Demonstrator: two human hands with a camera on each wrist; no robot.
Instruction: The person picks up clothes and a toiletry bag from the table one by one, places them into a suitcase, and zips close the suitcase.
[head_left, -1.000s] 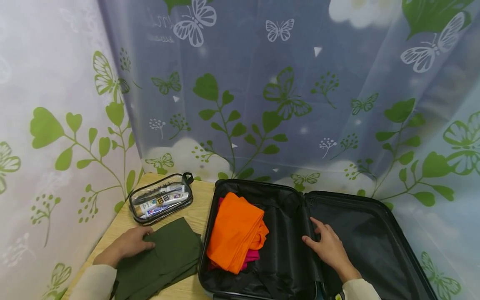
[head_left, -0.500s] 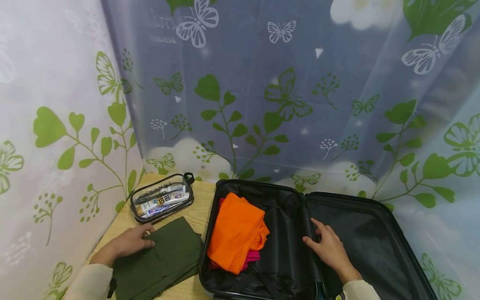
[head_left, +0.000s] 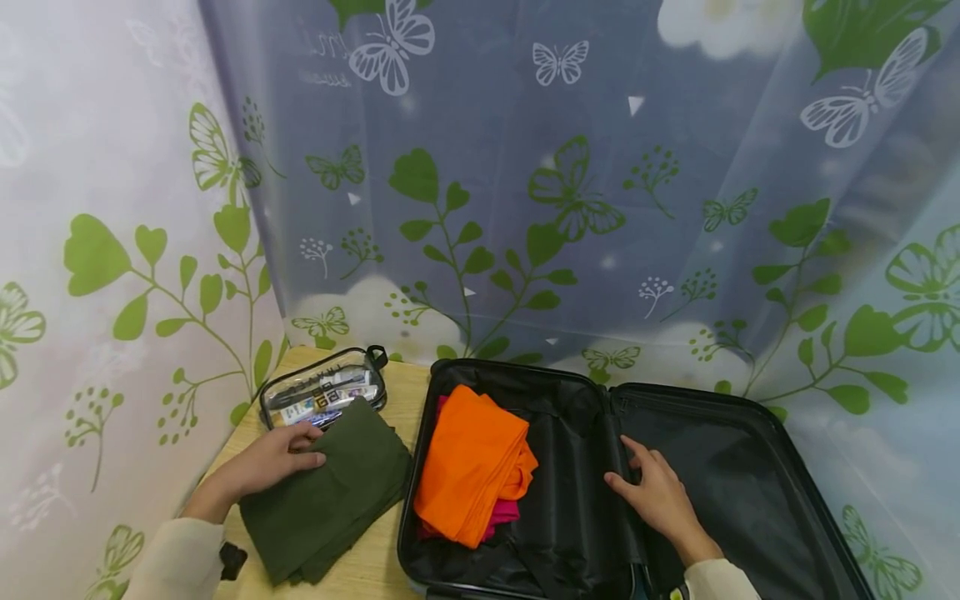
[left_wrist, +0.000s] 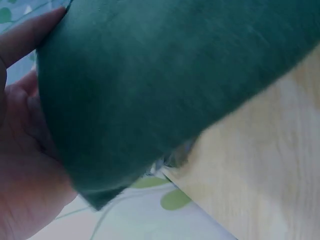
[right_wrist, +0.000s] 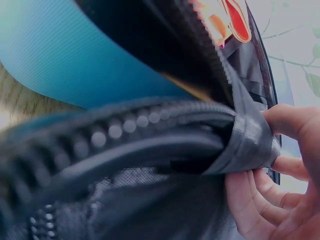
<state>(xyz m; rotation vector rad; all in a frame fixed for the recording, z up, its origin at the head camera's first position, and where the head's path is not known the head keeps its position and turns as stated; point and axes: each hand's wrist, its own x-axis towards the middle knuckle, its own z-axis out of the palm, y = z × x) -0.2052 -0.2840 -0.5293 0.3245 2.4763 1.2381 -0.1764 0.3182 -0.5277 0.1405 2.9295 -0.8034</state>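
My left hand (head_left: 270, 462) grips the left edge of a folded dark green garment (head_left: 330, 492), thumb on top and fingers beneath. In the left wrist view the green cloth (left_wrist: 140, 95) slopes over the wooden tabletop, its loose corner hanging down. An open black suitcase (head_left: 570, 475) lies to its right. My right hand (head_left: 660, 496) holds the hinge between the two halves. In the right wrist view thumb and fingers (right_wrist: 245, 200) pinch the black fabric strip there. A folded orange garment (head_left: 472, 458) lies over a pink one (head_left: 502, 512) in the suitcase's left half.
A clear pouch (head_left: 360, 379) with black trim, holding tubes, stands behind the green cloth, which partly covers it. The suitcase's right half (head_left: 735, 475) lies flat. Patterned curtains (head_left: 480, 208) close in the wooden table (head_left: 408, 379). A black object (head_left: 232, 560) shows by the left wrist.
My left hand has moved the green garment up and away from me, so it now overlaps the front of the clear pouch. The right hand has stayed at the suitcase hinge.
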